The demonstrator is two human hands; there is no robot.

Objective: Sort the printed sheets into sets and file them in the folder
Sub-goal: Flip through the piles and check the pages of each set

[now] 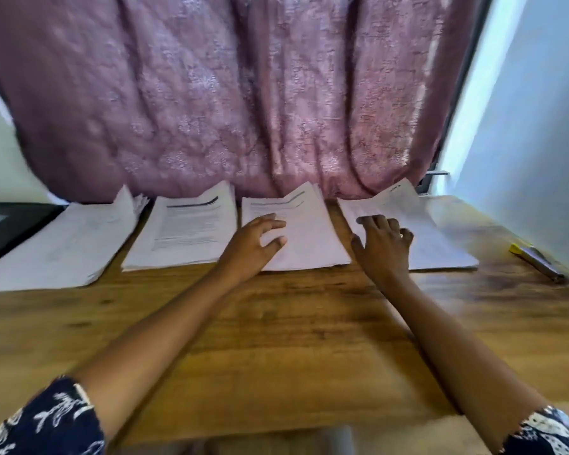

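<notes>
Two forearms stretch across the table [276, 339]. My left hand [257, 244] rests at the near-left edge of the third stack [309, 238], fingers spread and slack, gripping nothing. My right hand [383, 247] is equally loose, fingertips on the fourth stack [437, 238]. Each pile lies just ahead of its hand, long axis running away from me. I count four stacks in one row; the first stack [56, 247] and second stack [184, 234] sit nearer my left. One dark slab [10, 231] at far left may be the folder; I cannot tell.

Both arms reach forward, left hand [255, 246] and right hand [383, 246] palm-down with fingers loosely spread.
</notes>
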